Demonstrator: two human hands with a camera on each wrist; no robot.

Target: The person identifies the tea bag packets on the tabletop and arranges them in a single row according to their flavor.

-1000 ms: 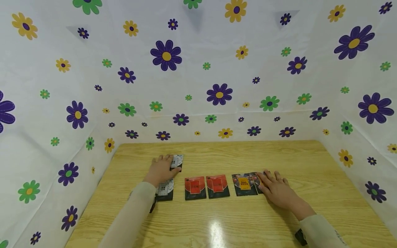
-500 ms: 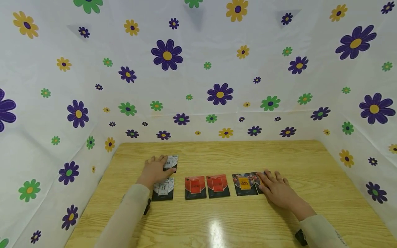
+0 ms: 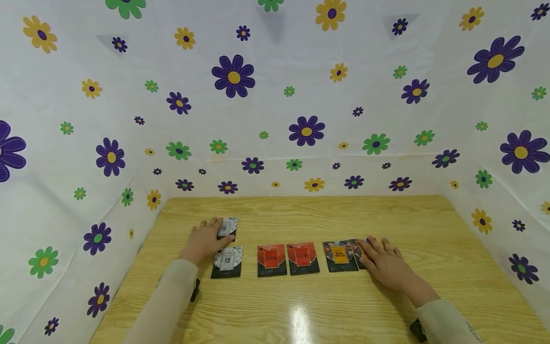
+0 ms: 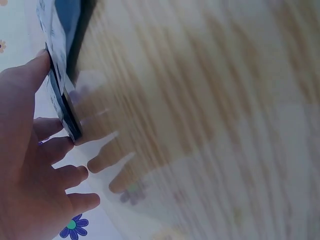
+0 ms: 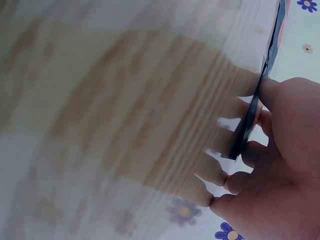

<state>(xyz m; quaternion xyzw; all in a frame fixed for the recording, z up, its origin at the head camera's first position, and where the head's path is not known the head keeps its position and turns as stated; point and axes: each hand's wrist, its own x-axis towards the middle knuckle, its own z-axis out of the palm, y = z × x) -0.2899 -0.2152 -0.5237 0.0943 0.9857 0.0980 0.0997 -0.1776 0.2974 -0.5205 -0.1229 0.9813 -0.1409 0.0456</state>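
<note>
My left hand [image 3: 204, 241] rests with spread fingers on a white-and-black sachet [image 3: 228, 227], whose left part it covers. In the left wrist view, the thumb and fingers touch this thin sachet [image 4: 63, 102] near its edge. Just in front lies a matching white-and-black sachet [image 3: 227, 262]. On the right, my right hand [image 3: 388, 265] lies flat over a dark sachet [image 3: 358, 249], leaving only its left strip showing. That sachet adjoins or slightly overlaps a dark one with an orange label [image 3: 340, 255]. Fingertips of the right hand touch the sachet [image 5: 246, 130] in the right wrist view.
Two red-and-black sachets [image 3: 271, 260] lie side by side in the middle of the wood-grain table [image 3: 275, 310]. A white flower-patterned cloth [image 3: 266, 105] walls the table at the back and both sides.
My left hand has slid left, carrying the far white-and-black sachet along, so more of the near one shows. The right hand has stayed in place.
</note>
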